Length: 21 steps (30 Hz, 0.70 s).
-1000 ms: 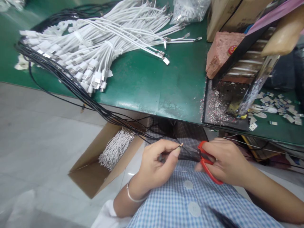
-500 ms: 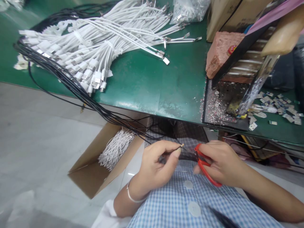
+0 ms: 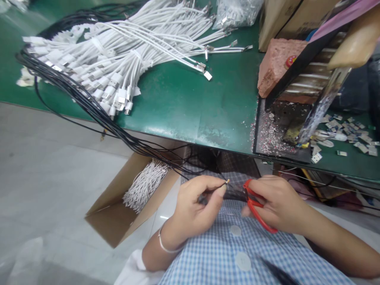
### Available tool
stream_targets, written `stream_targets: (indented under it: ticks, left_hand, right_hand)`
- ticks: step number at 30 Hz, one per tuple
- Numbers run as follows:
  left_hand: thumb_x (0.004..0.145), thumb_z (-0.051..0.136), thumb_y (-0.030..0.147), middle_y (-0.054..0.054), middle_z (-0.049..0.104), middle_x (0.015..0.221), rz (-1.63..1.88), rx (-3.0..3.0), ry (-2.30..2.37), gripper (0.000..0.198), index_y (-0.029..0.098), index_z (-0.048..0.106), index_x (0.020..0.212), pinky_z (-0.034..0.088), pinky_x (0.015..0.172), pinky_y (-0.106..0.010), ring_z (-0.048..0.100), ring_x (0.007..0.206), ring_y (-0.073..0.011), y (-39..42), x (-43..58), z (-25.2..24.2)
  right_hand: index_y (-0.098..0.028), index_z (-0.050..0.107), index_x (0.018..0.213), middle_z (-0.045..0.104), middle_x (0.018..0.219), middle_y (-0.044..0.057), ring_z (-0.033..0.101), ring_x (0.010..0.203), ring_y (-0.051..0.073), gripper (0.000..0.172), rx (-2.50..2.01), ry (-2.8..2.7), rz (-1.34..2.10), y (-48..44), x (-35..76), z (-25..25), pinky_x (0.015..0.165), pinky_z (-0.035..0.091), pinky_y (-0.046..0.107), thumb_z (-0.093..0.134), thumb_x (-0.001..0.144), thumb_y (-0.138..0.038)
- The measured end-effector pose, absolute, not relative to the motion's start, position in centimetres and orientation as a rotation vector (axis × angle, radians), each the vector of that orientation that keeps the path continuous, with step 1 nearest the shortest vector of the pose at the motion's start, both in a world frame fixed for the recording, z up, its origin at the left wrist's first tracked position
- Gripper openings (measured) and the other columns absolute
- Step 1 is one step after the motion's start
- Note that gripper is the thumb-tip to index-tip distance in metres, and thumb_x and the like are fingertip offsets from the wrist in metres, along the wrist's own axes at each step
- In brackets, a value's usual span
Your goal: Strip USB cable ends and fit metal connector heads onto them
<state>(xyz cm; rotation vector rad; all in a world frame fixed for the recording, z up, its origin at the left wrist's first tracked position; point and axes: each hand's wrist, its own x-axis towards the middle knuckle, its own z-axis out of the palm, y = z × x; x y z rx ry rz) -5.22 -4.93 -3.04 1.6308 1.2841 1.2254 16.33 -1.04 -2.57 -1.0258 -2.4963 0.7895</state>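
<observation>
Thumb and forefinger of my left hand (image 3: pixel 198 206) pinch a black cable close to its end, and a small yellowish tip (image 3: pixel 227 181) sticks out past them. My right hand (image 3: pixel 274 202) grips red-handled scissors (image 3: pixel 257 211), fingers through the loops. The scissors' blades point toward the left hand, but they are dark and blurred against the clothing, so how far apart they are cannot be made out. From the bench a bundle of black cables (image 3: pixel 97 113) hangs over the edge and runs down toward my left hand.
White USB cables (image 3: pixel 124 59) lie heaped on the green bench (image 3: pixel 184 107). At right stand a pink brick (image 3: pixel 277 65), a soldering iron with a tan handle (image 3: pixel 354 45) and scattered USB connectors (image 3: pixel 360 134). Below, a cardboard box (image 3: pixel 107 221) holds white cables (image 3: pixel 145 186).
</observation>
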Motion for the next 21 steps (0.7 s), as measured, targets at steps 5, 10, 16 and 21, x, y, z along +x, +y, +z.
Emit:
stream_targets:
  ticks: [5,10,16,21]
  left_hand:
    - [0.087,0.065,0.008,0.002,0.068,0.068,1.224,1.644,1.287,0.012,0.018,0.066,0.094,0.046,0.051,-0.015,0.058,0.053,-0.0073,-4.96,-5.2,-2.92]
    - [0.087,0.065,0.008,0.002,0.067,0.067,1.218,1.662,1.3,0.011,0.017,0.067,0.094,0.047,0.052,-0.017,0.059,0.053,-0.0079,-4.98,-5.26,-3.11]
    - [0.088,0.065,0.009,0.001,0.067,0.066,1.196,1.668,1.29,0.009,0.016,0.068,0.093,0.046,0.05,-0.017,0.059,0.053,-0.008,-4.89,-5.36,-3.04]
    - [0.088,0.065,0.008,0.001,0.069,0.067,1.211,1.687,1.312,0.009,0.016,0.068,0.093,0.046,0.05,-0.018,0.06,0.053,-0.0084,-4.82,-5.25,-2.83]
  right_hand:
    - [-0.023,0.037,0.063,0.042,0.047,-0.007,0.038,0.042,0.009,0.049,-1.041,-2.523,0.769,-1.01,16.31,-2.55,0.049,0.031,0.023,0.046,0.1,-0.053]
    - [-0.022,0.04,0.065,0.046,0.048,-0.006,0.043,0.042,0.01,0.045,-1.052,-2.538,0.788,-1.05,16.35,-2.65,0.05,0.03,0.024,0.047,0.1,-0.05]
    - [-0.022,0.039,0.065,0.044,0.047,-0.006,0.042,0.042,0.01,0.044,-1.07,-2.532,0.808,-1.1,16.42,-2.64,0.05,0.028,0.024,0.048,0.1,-0.048]
    - [-0.023,0.037,0.063,0.043,0.048,-0.006,0.04,0.043,0.01,0.047,-1.091,-2.531,0.868,-1.08,16.37,-2.41,0.049,0.027,0.024,0.048,0.099,-0.051]
